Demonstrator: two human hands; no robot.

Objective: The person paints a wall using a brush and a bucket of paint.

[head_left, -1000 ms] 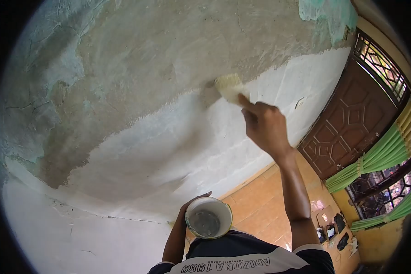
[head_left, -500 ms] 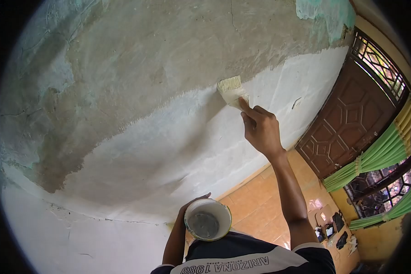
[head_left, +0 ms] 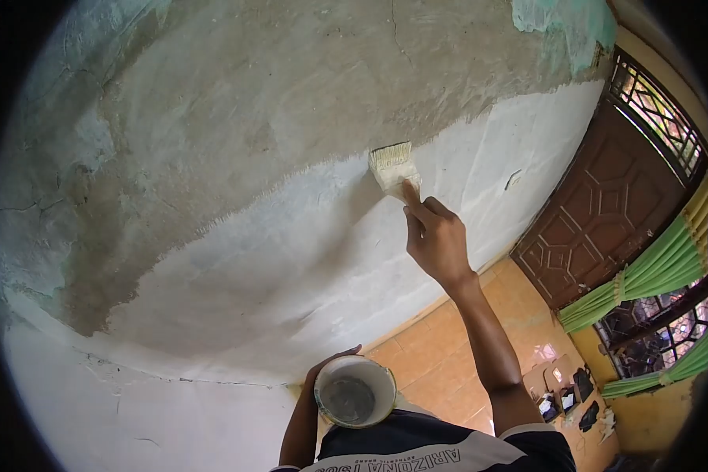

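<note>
My right hand (head_left: 439,236) is closed around the handle of a wide, paint-coated brush (head_left: 393,167). The bristles meet the wall (head_left: 291,86) at the border between its bare grey-brown upper part and the white lower part. Low in the view, my left hand (head_left: 330,363) wraps round the side of a paint bucket (head_left: 355,391) held close to my body; most of its fingers are hidden by the bucket. Greyish-white paint lies inside the bucket.
A brown panelled door (head_left: 598,204) with a grille above stands at the right. Beside it a green curtain (head_left: 661,271) hangs at a window. Orange floor tiles (head_left: 425,346) run below the wall, with dark items (head_left: 582,385) lying at the lower right.
My right hand and the brush have shifted slightly left and down along the paint border. The bucket in my left hand sits slightly lower and further left.
</note>
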